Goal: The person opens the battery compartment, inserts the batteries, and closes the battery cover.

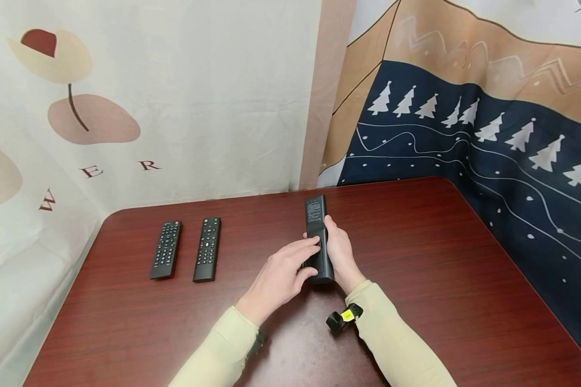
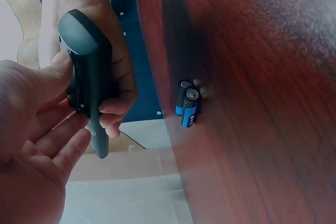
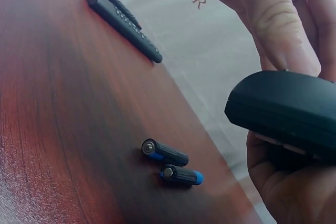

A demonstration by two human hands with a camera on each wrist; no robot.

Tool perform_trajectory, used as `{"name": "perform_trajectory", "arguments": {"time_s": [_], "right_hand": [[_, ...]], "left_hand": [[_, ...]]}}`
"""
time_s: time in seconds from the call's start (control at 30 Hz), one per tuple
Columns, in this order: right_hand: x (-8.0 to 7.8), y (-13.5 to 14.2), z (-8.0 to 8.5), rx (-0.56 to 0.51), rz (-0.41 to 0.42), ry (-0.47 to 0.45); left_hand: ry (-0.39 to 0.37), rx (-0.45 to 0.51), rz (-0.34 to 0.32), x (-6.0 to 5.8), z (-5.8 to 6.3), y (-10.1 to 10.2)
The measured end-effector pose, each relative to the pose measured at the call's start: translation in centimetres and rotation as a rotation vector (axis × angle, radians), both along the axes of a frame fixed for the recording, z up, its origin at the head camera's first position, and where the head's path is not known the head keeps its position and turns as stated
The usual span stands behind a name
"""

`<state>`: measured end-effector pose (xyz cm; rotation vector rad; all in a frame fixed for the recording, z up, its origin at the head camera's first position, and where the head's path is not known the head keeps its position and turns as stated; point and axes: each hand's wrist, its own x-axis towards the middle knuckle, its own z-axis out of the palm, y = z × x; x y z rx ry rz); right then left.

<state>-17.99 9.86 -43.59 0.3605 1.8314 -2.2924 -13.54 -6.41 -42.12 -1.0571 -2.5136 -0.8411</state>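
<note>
A black remote control is held above the table with its labelled back facing up. My right hand grips it from the right side, fingers wrapped underneath. My left hand lies against its left side and back; the thumb and fingertips touch the casing in the left wrist view. From the right wrist view, the remote's near end shows with a left digit pressing on top. Two blue-and-black batteries, one beside the other, lie on the table below; the head view does not show them.
Two more black remotes, one left of the other, lie buttons-up on the left of the brown table. Behind stands a pale curtain; a navy tree-patterned cloth hangs at the right.
</note>
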Motion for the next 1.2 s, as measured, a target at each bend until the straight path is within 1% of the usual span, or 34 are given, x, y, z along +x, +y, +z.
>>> {"name": "perform_trajectory", "arguments": {"time_s": [0.17, 0.33, 0.7, 0.93, 1.07, 1.2], "right_hand": [[-0.03, 0.08, 0.0, -0.01, -0.01, -0.007], [-0.06, 0.16, 0.13, -0.021, -0.015, -0.01], [-0.27, 0.21, 0.38, -0.037, -0.025, -0.005], [-0.28, 0.47, 0.35, -0.009, -0.017, -0.018], [-0.34, 0.71, 0.16, 0.023, -0.001, -0.019], [-0.39, 0.94, -0.02, 0.068, 0.016, -0.008]], "left_hand": [[-0.002, -0.015, -0.004, 0.17, -0.17, 0.08], [-0.003, -0.053, 0.002, 0.26, -0.26, 0.15], [0.002, -0.092, 0.01, 0.45, -0.11, 0.35], [-0.02, -0.118, -0.001, 0.54, -0.15, 0.47], [-0.043, -0.14, -0.002, 0.6, -0.38, 0.46], [-0.05, -0.142, -0.007, 0.68, -0.61, 0.35]]}}
